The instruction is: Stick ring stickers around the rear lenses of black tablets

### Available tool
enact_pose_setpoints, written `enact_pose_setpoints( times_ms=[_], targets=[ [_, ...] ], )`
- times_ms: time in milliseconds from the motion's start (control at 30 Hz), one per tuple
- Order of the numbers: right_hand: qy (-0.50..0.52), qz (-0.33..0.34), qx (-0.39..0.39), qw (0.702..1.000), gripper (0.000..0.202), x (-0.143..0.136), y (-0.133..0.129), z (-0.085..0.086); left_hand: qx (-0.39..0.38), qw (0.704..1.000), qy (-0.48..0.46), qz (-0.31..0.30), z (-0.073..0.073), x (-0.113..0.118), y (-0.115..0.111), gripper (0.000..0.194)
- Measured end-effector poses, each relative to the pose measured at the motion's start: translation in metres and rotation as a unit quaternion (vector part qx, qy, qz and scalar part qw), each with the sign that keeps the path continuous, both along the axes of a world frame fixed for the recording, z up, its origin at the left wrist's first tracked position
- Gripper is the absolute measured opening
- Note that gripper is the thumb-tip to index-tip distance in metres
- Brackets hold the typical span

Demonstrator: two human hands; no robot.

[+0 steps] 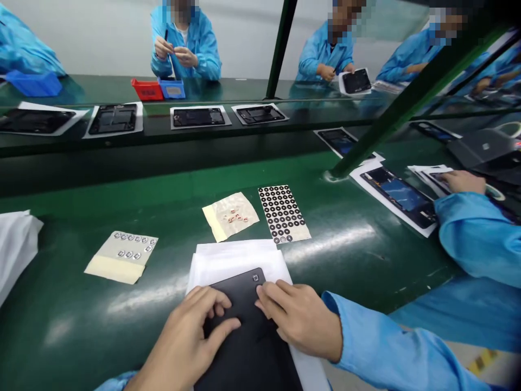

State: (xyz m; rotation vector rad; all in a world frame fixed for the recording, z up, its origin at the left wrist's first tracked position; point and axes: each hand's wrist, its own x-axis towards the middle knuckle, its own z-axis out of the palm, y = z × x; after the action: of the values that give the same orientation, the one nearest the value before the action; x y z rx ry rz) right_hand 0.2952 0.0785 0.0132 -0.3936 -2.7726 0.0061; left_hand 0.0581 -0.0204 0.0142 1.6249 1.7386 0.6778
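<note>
A black tablet back cover (pixel 240 336) with a small camera ring near its top right corner lies on a stack of white sheets (pixel 236 252) in front of me. My left hand (pixel 195 326) rests over the cover's left side, its fingers curled and the thumb apart from them, with nothing between. At the upper right edge, just below the camera ring, my right hand (pixel 295 315) has its fingertips pressed together against the cover. Whatever may be in that pinch is hidden. Beyond the stack lie a backing sheet with small reddish parts (pixel 232 214) and a sheet of black ring stickers (pixel 283 212).
A sheet with silver camera rings (pixel 122 255) lies to the left, near white foam bags (pixel 16 239). A green post (pixel 386 114) slants up at the right. Beside it a co-worker's hand (pixel 464 182) touches tablets on white sheets. Several tablets (pixel 199 117) line the raised shelf.
</note>
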Motion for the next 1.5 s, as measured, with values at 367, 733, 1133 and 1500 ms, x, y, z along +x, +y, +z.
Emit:
enact_pose_setpoints(
  times_ms=[367,733,1133,1500],
  targets=[
    [-0.035,0.018,-0.316,0.948,0.029,-0.025,0.035,0.038,-0.036,0.883,0.313,0.348,-0.019,-0.185,-0.02,0.072],
    [0.117,0.049,-0.384,0.915,0.024,-0.187,0.028,0.014,0.044,0.892,-0.259,0.368,-0.004,-0.126,-0.012,0.047],
    [0.146,-0.039,-0.404,0.902,0.017,-0.174,0.04,0.014,0.072,0.877,-0.266,0.393,-0.023,-0.117,-0.012,0.059],
    [0.148,-0.181,-0.417,0.878,0.019,-0.011,0.027,-0.004,0.201,0.935,0.2,0.215,-0.017,-0.081,-0.009,0.035]
  ],
)
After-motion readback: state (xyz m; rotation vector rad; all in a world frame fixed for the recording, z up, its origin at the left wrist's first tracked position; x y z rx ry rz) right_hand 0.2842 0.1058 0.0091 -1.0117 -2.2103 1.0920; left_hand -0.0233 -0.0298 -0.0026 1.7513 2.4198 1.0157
